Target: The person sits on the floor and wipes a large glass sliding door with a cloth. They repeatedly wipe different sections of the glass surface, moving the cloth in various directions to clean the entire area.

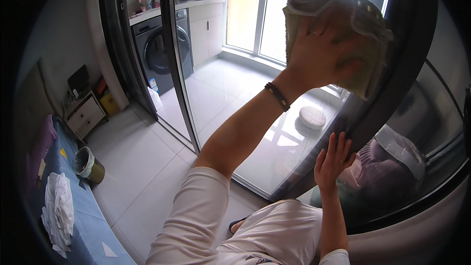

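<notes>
My left hand [320, 51] is raised and presses a yellowish-green cloth [368, 70] against the glass panel [235, 92] of a sliding door. The cloth bunches above the fingers, along its top edge. A dark beaded bracelet [278, 96] circles the left wrist. Lower down, my right hand [333, 160] lies flat against the dark door frame [362, 117], holding nothing. Behind the glass beside it, purple and pink fabric [382, 158] shows, partly blurred by reflections.
Beyond the glass stand a front-loading washing machine [162, 49] and a round white cushion [312, 117] on the tiles. To the left are a waste bin [94, 169], a bed with a blue sheet [86, 224], crumpled white cloth [59, 209] and a nightstand [86, 116].
</notes>
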Demonstrator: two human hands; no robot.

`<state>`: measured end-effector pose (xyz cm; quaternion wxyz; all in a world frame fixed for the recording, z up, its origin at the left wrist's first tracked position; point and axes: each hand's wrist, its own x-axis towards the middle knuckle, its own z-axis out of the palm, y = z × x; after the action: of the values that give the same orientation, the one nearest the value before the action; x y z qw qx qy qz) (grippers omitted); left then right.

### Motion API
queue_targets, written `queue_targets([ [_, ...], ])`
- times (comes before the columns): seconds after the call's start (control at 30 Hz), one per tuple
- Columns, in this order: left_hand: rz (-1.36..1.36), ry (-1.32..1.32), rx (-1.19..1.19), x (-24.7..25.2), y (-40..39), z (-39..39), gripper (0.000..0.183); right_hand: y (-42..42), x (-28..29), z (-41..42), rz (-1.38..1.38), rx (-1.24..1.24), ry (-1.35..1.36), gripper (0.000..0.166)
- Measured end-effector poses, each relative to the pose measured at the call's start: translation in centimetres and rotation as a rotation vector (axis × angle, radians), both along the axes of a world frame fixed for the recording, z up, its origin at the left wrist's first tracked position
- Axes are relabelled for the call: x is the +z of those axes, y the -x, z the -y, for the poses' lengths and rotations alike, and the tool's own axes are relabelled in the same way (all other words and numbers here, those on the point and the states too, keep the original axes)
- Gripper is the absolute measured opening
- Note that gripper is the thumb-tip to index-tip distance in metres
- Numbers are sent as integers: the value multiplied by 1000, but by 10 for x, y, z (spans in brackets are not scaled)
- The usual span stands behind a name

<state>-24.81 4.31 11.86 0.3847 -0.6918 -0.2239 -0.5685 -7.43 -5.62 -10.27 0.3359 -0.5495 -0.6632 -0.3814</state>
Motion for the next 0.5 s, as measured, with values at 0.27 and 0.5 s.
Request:
queue_targets([
  [0.27, 339, -48, 188, -8, 93, -53, 61, -11, -13, -17, 54, 71, -110, 46],
  [0.5, 645, 167, 156, -60, 176, -97, 79, -11, -14, -19, 46, 64, -109, 50],
])
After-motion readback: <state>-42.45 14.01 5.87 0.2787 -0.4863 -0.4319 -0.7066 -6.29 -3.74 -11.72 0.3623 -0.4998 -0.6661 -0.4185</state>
